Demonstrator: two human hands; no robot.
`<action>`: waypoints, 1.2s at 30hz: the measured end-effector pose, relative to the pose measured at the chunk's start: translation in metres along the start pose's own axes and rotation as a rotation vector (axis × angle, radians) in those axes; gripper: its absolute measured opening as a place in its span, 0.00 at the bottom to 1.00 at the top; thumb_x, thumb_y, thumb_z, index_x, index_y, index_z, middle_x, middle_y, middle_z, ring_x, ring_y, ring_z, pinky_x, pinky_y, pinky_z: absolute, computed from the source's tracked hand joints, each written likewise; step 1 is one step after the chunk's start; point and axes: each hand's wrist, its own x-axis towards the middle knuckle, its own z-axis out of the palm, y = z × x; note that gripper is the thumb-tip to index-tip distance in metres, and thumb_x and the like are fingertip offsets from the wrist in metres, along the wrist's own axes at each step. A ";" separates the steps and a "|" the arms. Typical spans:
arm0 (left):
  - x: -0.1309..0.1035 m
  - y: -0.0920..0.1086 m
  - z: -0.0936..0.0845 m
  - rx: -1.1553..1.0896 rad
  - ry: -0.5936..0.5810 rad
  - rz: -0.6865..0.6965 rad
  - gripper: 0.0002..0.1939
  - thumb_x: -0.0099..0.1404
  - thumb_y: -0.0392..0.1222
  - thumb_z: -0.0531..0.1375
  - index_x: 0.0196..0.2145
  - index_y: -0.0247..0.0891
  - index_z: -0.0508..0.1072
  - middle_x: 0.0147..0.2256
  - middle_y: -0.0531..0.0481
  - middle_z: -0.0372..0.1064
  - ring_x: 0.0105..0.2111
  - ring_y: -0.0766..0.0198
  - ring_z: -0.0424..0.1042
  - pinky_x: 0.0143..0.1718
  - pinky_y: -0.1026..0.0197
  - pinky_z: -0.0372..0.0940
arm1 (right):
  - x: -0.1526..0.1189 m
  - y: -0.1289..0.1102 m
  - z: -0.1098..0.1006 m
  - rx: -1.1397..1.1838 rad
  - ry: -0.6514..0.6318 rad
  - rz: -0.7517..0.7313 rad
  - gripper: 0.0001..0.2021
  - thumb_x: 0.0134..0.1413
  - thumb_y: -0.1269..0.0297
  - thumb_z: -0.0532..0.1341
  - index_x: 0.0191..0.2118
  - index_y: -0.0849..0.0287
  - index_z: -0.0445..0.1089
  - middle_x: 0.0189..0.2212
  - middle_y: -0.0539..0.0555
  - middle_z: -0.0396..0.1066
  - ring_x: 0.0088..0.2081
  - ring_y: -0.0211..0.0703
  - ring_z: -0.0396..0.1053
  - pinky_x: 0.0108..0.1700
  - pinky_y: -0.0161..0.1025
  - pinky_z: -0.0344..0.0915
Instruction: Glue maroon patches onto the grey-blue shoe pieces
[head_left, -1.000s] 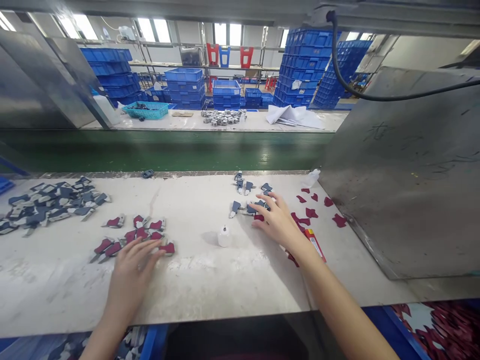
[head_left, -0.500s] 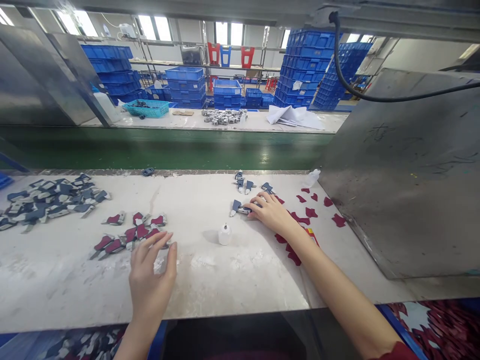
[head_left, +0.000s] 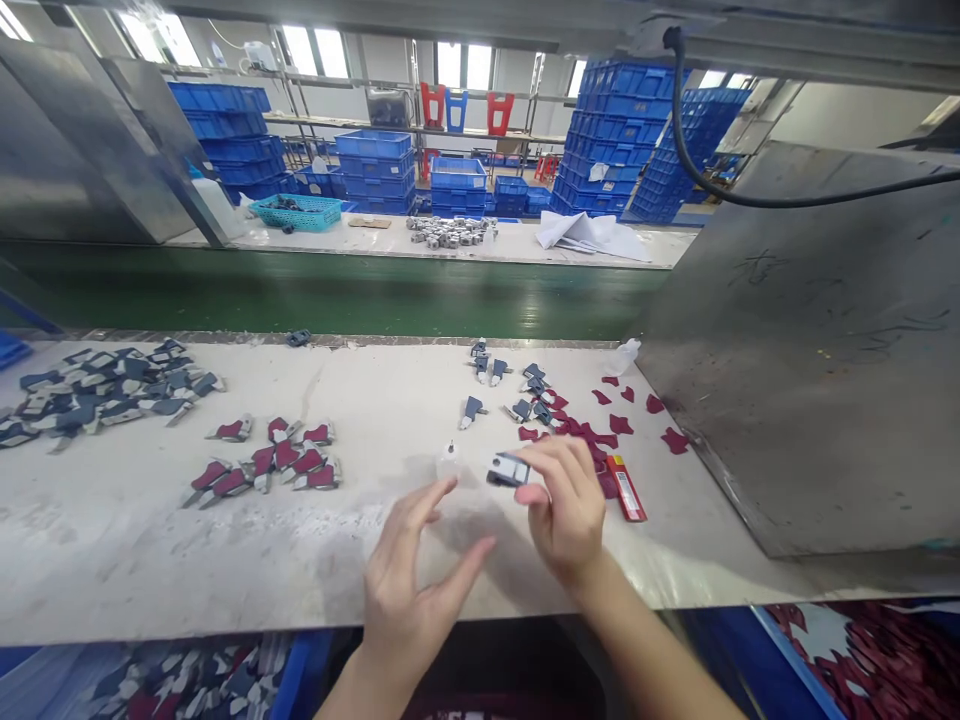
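Note:
Between thumb and fingers, my right hand (head_left: 566, 500) grips a small dark grey and white plastic part (head_left: 508, 470) above the table. To its left is my left hand (head_left: 420, 570), empty, with thumb and fingers apart. Just beyond the left fingertips stands a small white needle-tipped bottle (head_left: 448, 458), partly covered by them. Several similar grey parts (head_left: 471, 411) lie past the right hand. Dark red shaped pieces (head_left: 619, 425) are scattered to the right, some hidden behind that hand. At left, parts with red pieces on them (head_left: 285, 453) form a loose group.
A heap of grey parts (head_left: 124, 390) covers the table's far left. A red box with a yellow end (head_left: 626, 490) lies right of my hand. A metal panel (head_left: 825, 350) bounds the right side. Below the edge are bins of parts (head_left: 195, 685) and red pieces (head_left: 855, 650).
My right hand has picked up a grey part from the table and drawn it back toward me. My left hand has moved right, from beside the red-faced parts to near the bottle.

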 end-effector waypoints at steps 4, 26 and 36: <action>-0.007 -0.001 0.003 0.006 0.026 -0.021 0.20 0.64 0.33 0.64 0.53 0.41 0.69 0.39 0.49 0.77 0.32 0.62 0.77 0.35 0.60 0.73 | -0.019 -0.041 0.015 0.189 -0.060 0.278 0.19 0.70 0.53 0.45 0.43 0.57 0.69 0.34 0.57 0.69 0.40 0.49 0.67 0.42 0.48 0.67; -0.025 -0.056 0.007 0.217 -0.465 -0.251 0.08 0.66 0.34 0.57 0.42 0.42 0.71 0.41 0.46 0.74 0.47 0.50 0.67 0.49 0.47 0.58 | -0.071 -0.019 0.021 0.096 0.113 0.445 0.18 0.54 0.61 0.65 0.51 0.59 0.71 0.40 0.59 0.78 0.36 0.50 0.77 0.35 0.43 0.76; -0.026 -0.057 0.008 0.230 -0.463 -0.265 0.08 0.66 0.34 0.56 0.42 0.42 0.70 0.41 0.47 0.75 0.48 0.51 0.67 0.50 0.47 0.57 | -0.067 -0.023 0.023 0.048 0.023 0.527 0.07 0.52 0.63 0.66 0.35 0.62 0.76 0.27 0.55 0.79 0.22 0.43 0.75 0.26 0.36 0.75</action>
